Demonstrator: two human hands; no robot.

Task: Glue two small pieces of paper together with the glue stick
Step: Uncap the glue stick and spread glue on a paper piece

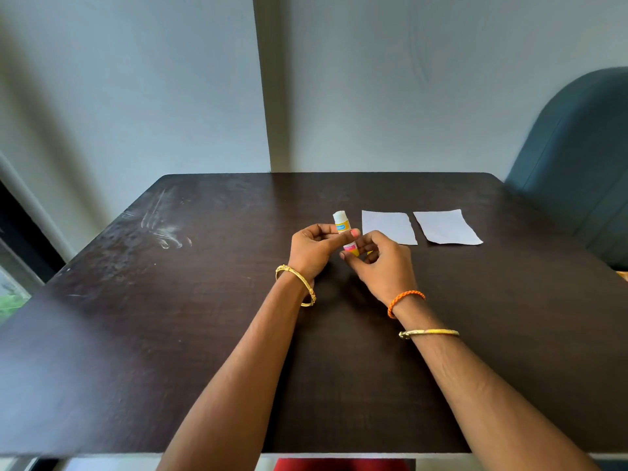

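A small glue stick (341, 223) with a white top and a yellow and pink label is held upright above the dark table (170, 334), near its middle. My left hand (314, 248) grips its upper body with thumb and fingers. My right hand (382, 263) pinches its yellow bottom end. Two small white pieces of paper lie flat just to the right: the nearer paper (390, 226) partly behind my right hand, the farther paper (447, 227) beside it with a narrow gap between them.
A teal padded chair back (577, 171) stands at the table's right rear corner. A pale wall runs behind the table. White scuff marks (163, 229) mark the left part of the tabletop. The near table edge runs along the bottom.
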